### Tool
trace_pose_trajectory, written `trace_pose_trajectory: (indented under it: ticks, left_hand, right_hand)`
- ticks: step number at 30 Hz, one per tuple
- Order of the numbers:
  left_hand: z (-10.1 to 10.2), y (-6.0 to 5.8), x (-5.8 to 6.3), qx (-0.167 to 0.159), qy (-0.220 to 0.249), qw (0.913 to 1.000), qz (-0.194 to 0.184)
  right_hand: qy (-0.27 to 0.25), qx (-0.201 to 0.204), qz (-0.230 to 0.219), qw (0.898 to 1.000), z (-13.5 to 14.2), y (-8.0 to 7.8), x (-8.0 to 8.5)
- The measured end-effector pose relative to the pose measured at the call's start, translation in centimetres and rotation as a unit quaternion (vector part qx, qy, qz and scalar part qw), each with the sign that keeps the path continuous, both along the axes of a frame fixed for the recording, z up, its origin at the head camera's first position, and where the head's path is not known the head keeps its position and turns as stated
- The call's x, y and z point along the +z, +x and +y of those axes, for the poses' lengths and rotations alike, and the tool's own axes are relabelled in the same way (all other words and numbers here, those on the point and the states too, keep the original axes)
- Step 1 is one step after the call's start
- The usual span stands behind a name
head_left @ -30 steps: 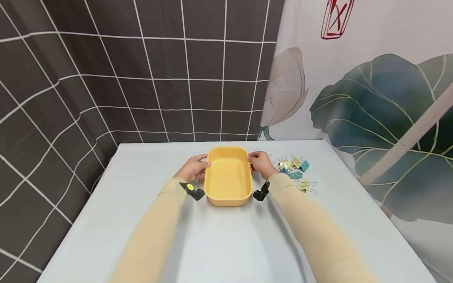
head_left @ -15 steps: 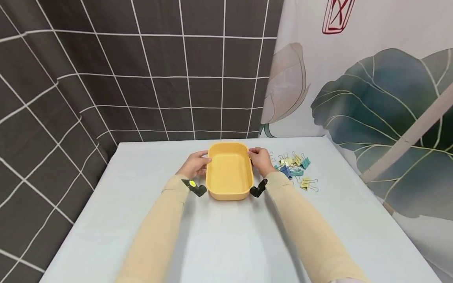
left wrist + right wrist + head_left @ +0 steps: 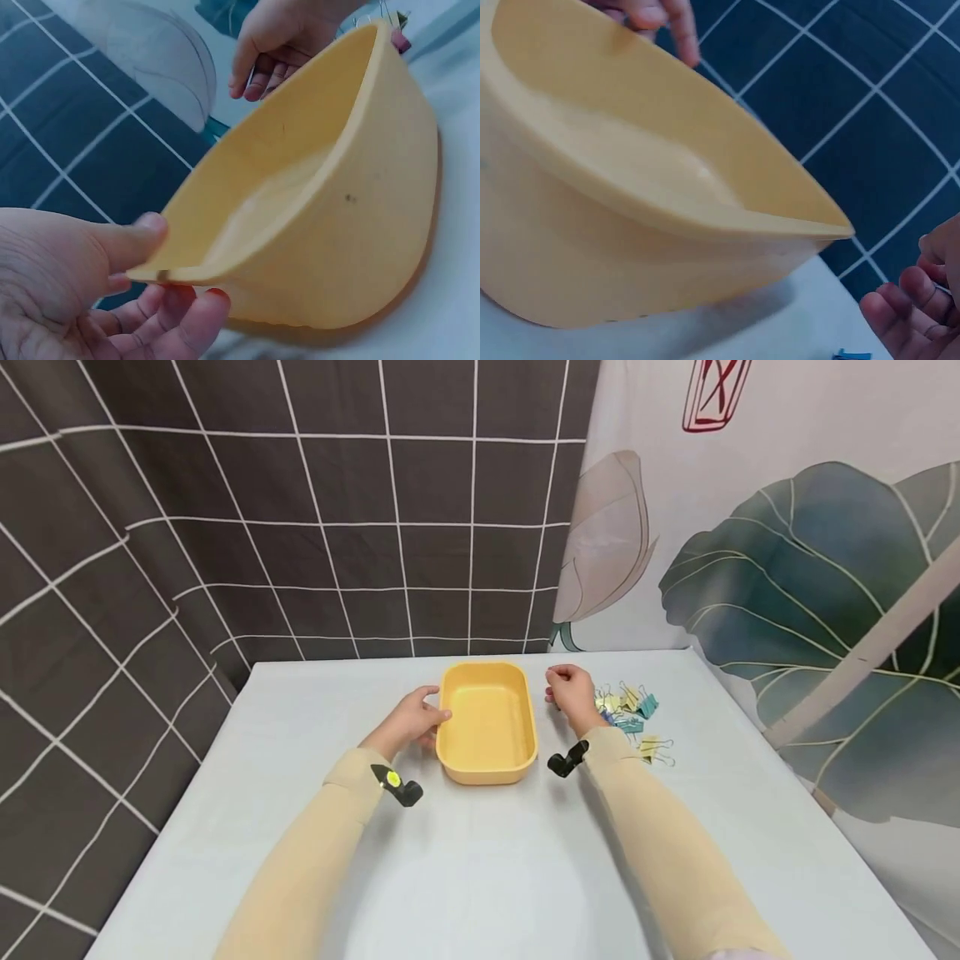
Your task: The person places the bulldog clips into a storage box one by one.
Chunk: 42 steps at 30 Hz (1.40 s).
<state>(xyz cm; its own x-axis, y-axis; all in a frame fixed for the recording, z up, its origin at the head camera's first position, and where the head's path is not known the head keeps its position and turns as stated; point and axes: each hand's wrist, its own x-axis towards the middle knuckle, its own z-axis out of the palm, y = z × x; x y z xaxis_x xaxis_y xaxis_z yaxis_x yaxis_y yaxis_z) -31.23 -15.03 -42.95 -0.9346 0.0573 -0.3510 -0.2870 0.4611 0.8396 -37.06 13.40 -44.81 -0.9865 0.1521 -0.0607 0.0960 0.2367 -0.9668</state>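
A yellow plastic box [image 3: 486, 722] with rounded corners stands upright on the white table, nothing inside it. My left hand [image 3: 411, 720] is at its left side: in the left wrist view the thumb [image 3: 152, 225] lies over the rim and the other fingers are under it outside. My right hand [image 3: 572, 693] is apart from the box, to its right, with loosely curled fingers [image 3: 922, 300] that hold nothing. Beside that hand lies a pile of binder clips [image 3: 628, 706] in yellow, teal and blue, partly hidden behind the hand.
One yellow binder clip [image 3: 654, 748] lies a little nearer than the pile. The white table [image 3: 480, 877] ends at the back against a dark curtain [image 3: 435, 560] with white grid lines. A leaf-printed cloth [image 3: 810, 610] hangs along the right.
The box first shifts slightly up in the view and then stays put. My right hand has let go of its right rim and moved right toward the clips. The left forearm has swung slightly left.
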Motion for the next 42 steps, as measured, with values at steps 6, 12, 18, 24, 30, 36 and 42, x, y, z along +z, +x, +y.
trace_pose_trajectory:
  ticks: [6,12,18,24,30,36,42]
  left_hand:
    - [0.1,1.1,-0.3,-0.004,0.04,0.9992,0.008]
    - [0.2,1.8,-0.9,0.015,0.054,0.9984,0.009]
    - [0.5,2.9,-1.6,0.038,0.073,0.9966,0.005]
    - [0.7,3.5,-2.1,0.06,0.086,0.9943,0.017]
    - [0.6,3.8,-2.4,0.068,0.101,0.9923,0.024]
    - [0.3,3.8,-2.7,0.072,0.117,0.9899,0.034]
    - [0.0,3.7,-2.7,0.071,0.13,0.9883,0.037]
  right_hand:
    - [0.045,-0.059,0.076,0.994,2.2,0.1,0.1]
    - [0.111,-0.058,0.11,0.986,3.1,0.6,-0.1]
    - [0.209,0.017,0.09,0.974,4.2,0.9,-0.9]
    - [0.294,0.082,0.085,0.948,5.1,0.4,-0.9]
    - [0.36,0.114,0.065,0.924,5.6,-0.3,-0.6]
    - [0.382,0.126,0.045,0.914,5.7,-1.0,-0.4]
    - [0.403,0.138,0.024,0.904,5.1,-1.7,-0.5]
